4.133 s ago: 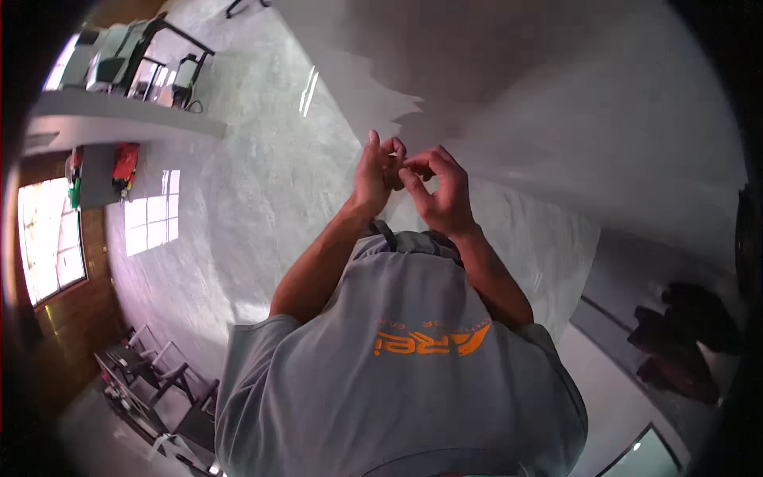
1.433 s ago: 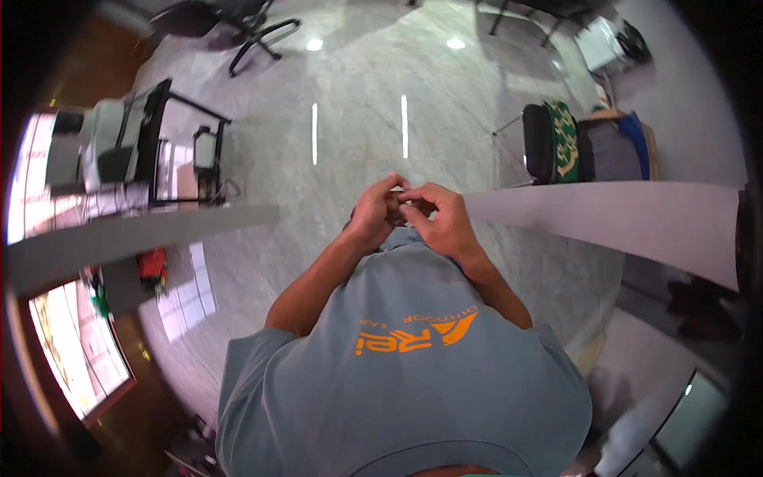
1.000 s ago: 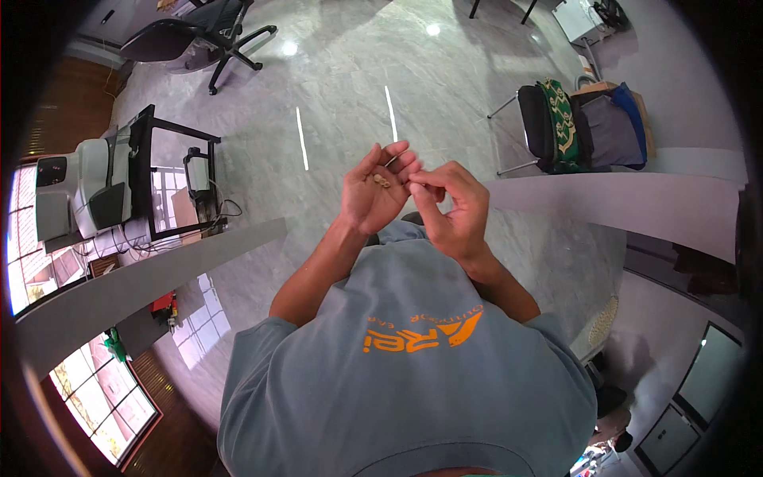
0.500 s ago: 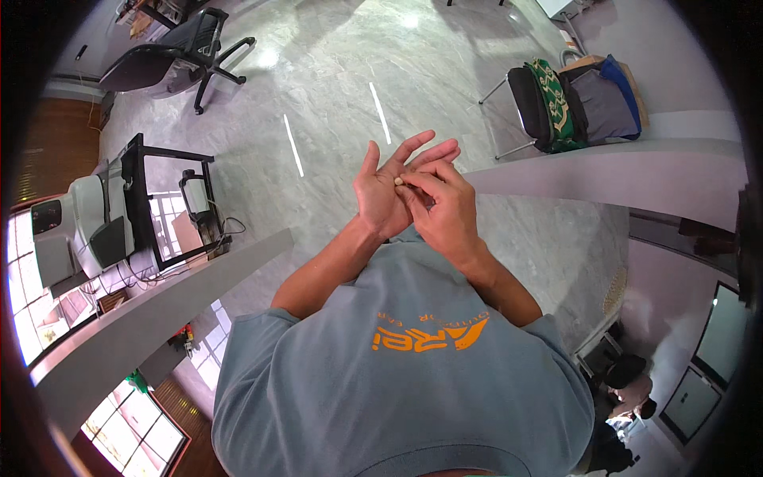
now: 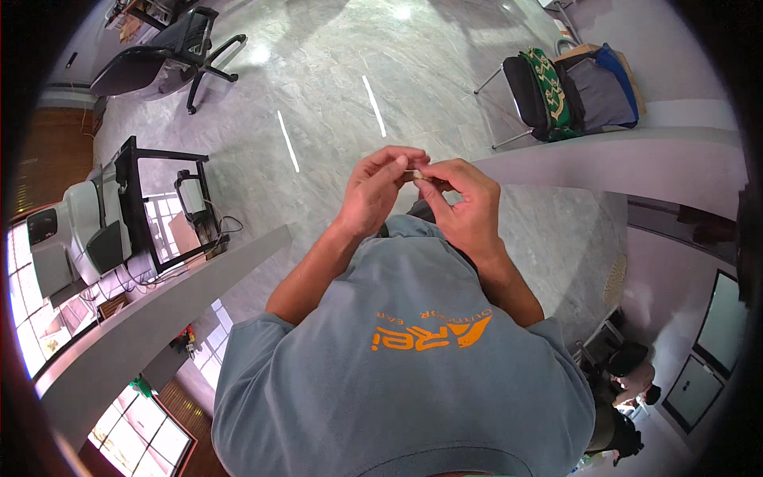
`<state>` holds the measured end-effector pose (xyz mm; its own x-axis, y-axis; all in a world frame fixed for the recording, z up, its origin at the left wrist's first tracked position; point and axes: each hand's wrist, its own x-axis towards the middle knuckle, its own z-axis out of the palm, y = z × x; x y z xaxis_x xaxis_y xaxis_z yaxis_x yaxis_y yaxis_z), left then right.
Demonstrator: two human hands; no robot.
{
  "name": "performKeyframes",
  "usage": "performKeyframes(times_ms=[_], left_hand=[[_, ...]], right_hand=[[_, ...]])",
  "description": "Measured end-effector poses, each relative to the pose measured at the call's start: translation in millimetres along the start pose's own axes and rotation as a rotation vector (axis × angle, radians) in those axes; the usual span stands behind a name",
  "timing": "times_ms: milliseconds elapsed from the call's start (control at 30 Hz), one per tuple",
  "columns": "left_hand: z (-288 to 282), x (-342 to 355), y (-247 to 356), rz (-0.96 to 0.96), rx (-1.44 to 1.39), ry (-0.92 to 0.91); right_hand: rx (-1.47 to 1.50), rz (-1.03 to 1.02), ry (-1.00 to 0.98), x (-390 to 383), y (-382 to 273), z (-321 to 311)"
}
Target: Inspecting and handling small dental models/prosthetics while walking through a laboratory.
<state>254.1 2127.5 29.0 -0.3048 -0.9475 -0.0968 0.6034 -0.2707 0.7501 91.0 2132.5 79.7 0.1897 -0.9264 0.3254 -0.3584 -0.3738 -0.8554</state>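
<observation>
Between the fingertips of both hands, in front of my chest, is a small pale piece [image 5: 417, 174], too small to name. My right hand [image 5: 470, 205] is closed, pinching the piece between thumb and bent forefinger. On its other side my left hand [image 5: 373, 191] is also closed, thumb against the curled fingers. A thin pale line runs from the piece to the left thumb tip, so both hands seem to grip it. The fingers cover part of it. Both forearms rise from the sleeves of a grey shirt [image 5: 397, 389].
A black office chair [image 5: 159, 60] stands far left. Nearer on the left is a black metal frame [image 5: 135, 207] beside a white-and-grey machine [image 5: 87, 219] with cables. At the far right, a chair [image 5: 528, 95] carries a green patterned cloth [image 5: 548, 87] and a grey-blue bag [image 5: 600, 91]. Another person [image 5: 636, 381] is at lower right.
My left hand has gone from an open, upturned palm with the small pale piece on it to a closed pinch. The right hand has shifted slightly right, and the piece is now between both hands' fingertips.
</observation>
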Motion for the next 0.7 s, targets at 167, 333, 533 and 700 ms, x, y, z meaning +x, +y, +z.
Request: performKeyframes(times_ms=[167, 333, 533, 700], left_hand=[[-5, -18, 8, 0.07, 0.091, 0.021], [-1, -29, 17, 0.111, 0.187, 0.052], [7, -37, 26, 0.084, 0.31, 0.123], [8, -37, 27, 0.005, 0.3, 0.118]], right_hand=[[0.141, 0.058, -0.058, -4, -4, 0], [0.233, 0.111, -0.132, -5, -9, -1], [0.309, 0.158, -0.163, -6, -10, 0], [0.238, 0.097, -0.166, -5, -11, -3]])
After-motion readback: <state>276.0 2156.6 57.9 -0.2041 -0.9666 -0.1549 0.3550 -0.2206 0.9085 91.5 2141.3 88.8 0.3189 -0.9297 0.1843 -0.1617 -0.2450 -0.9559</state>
